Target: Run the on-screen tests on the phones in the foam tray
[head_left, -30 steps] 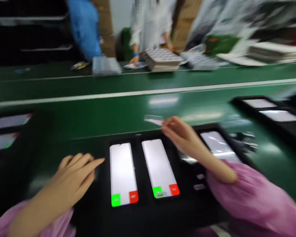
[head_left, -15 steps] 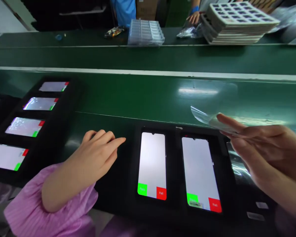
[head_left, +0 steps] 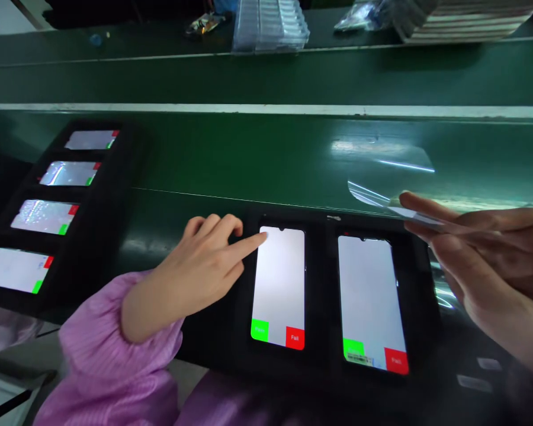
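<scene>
My left hand [head_left: 204, 266] holds nothing. Its index finger is stretched out, its tip at the upper left corner of a lit phone [head_left: 278, 281], while the other fingers bend. Beside it lies a second lit phone [head_left: 373, 302] with a barcode strip near its bottom edge. Both screens are white with a green box and a red "Fail" box below, and both phones sit in a black tray [head_left: 322, 349]. Above the tray's right end, my right hand [head_left: 488, 254] pinches a thin, curved clear film [head_left: 412, 216] between thumb and fingers.
At left stands another black tray [head_left: 77, 236] with several lit phones. Past the white strip [head_left: 182, 108] on the green bench are clear plastic trays [head_left: 270, 26], a plastic bag [head_left: 362, 16] and a stack of trays [head_left: 466, 23]. Small labels [head_left: 474, 383] lie at lower right.
My left hand has moved right, bringing its index fingertip to the left phone's upper corner. My right hand still holds the clear film. The view has tilted down.
</scene>
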`<state>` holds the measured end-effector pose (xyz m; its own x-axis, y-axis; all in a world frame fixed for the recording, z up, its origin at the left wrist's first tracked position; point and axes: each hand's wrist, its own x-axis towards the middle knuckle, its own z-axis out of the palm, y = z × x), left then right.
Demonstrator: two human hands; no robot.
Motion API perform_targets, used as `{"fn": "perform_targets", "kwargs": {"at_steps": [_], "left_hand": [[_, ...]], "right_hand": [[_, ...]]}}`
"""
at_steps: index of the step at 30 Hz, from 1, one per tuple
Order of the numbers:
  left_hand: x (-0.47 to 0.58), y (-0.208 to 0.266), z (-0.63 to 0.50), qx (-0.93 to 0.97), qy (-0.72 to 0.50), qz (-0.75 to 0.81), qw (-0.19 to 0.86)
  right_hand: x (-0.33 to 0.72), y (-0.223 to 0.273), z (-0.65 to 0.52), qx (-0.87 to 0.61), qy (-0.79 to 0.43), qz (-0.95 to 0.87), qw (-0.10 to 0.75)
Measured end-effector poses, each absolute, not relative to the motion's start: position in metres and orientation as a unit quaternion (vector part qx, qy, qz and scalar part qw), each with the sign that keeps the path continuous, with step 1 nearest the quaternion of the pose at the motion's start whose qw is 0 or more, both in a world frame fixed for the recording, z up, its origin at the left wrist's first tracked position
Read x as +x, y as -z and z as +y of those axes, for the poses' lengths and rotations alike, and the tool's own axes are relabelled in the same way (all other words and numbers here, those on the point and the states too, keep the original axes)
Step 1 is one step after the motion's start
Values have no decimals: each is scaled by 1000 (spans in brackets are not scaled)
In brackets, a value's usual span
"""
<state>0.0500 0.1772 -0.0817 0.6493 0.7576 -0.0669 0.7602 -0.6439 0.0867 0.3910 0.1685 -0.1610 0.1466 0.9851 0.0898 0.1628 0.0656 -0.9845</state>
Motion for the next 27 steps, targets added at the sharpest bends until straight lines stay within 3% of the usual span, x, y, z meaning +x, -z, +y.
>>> {"fn": "perform_targets", "kwargs": {"at_steps": [6,13,20,27], "left_hand": [[66,109,189,913,-2,407,17],[72,92,160,903,39,427,6],[51,62,162,909,68,368,187],[25,46,181,895,17,434,101]], "right_hand": [[384,152,170,-508,-376,-572,523],[385,150,174,-488,-381,-591,517],[384,149,171,-497,-378,-590,512],[368,139,139,-474,-370,-641,477]]}}
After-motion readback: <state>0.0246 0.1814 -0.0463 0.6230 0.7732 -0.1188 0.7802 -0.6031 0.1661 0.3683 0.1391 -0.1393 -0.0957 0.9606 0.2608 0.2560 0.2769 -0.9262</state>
